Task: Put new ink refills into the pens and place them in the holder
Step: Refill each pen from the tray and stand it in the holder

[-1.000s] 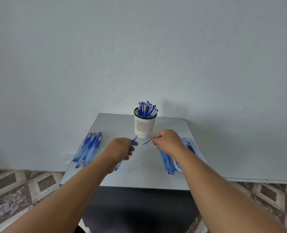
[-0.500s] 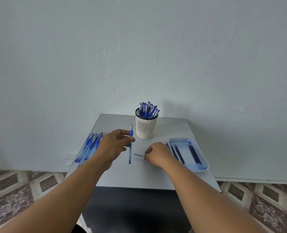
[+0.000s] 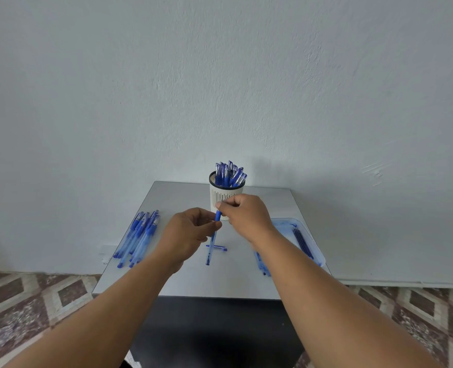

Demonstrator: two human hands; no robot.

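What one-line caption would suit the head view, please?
Both hands, left hand and right hand, grip a blue pen before the holder.

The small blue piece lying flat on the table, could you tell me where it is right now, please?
In the head view, the small blue piece lies crosswise on the grey table near its middle, behind the lower end of the pen held in both hands.

Soft even daylight, faint wall shadows, wide-angle edge distortion, sharp focus
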